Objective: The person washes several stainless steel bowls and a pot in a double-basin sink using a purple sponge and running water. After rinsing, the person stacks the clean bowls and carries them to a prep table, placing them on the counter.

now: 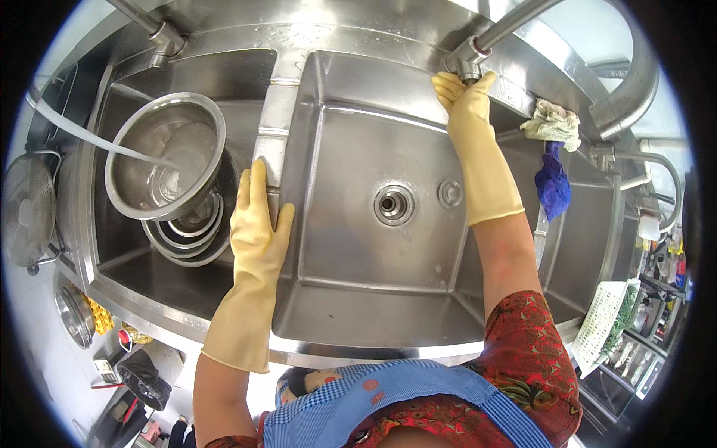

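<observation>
Both of my hands wear pale yellow rubber gloves. My left hand (257,229) rests, thumb apart from the fingers, on the steel divider (271,147) between two sink basins. My right hand (470,98) is raised to the steel faucet valve (469,56) at the back wall, fingers on one side and thumb on the other; whether they grip it is hard to tell. Water runs from a spout at the left into a tilted steel bowl (221,131), which leans on stacked steel bowls (193,259) in the left basin. The middle basin (347,235) shows its drain (394,205) and no standing water.
A pale cloth (553,124) and a blue cloth (552,185) hang over the right divider. A second valve (166,45) is at the back left. A fan (28,210) stands beyond the left edge. A white basket (598,325) with greens stands at the right.
</observation>
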`<action>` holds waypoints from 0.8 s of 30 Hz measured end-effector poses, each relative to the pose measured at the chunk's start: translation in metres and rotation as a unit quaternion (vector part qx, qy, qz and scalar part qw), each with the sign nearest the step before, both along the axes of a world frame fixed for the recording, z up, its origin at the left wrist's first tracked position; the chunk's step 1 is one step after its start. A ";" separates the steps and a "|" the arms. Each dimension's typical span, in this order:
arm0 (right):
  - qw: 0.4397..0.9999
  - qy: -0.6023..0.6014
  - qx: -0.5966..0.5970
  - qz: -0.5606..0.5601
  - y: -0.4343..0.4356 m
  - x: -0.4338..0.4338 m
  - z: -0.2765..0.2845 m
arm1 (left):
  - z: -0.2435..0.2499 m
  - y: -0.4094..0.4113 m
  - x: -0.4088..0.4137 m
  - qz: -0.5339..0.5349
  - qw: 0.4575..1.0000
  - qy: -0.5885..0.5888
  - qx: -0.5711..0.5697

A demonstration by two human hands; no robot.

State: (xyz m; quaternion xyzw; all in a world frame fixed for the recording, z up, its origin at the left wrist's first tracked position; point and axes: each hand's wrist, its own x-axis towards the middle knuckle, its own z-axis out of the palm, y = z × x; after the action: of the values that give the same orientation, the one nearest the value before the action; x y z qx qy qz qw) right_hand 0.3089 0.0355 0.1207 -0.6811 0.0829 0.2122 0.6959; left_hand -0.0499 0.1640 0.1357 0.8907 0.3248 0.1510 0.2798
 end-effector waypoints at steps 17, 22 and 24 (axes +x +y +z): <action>0.994 -0.102 -0.041 -0.003 -0.055 -0.020 0.051 | -0.013 0.004 -0.002 0.003 1.000 0.000 -0.007; 0.888 -0.217 0.344 0.215 -0.077 -0.066 0.185 | -0.016 0.006 -0.004 -0.008 1.000 -0.012 -0.003; 0.920 -0.292 0.214 0.153 -0.066 -0.072 0.213 | -0.016 0.007 -0.004 -0.022 0.999 -0.035 -0.007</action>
State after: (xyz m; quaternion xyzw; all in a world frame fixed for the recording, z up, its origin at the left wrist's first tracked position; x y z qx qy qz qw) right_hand 0.2372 -0.0304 0.3341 -0.5522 -0.2760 0.1205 0.7774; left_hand -0.0536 0.1709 0.1193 0.8900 0.2957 0.1740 0.3005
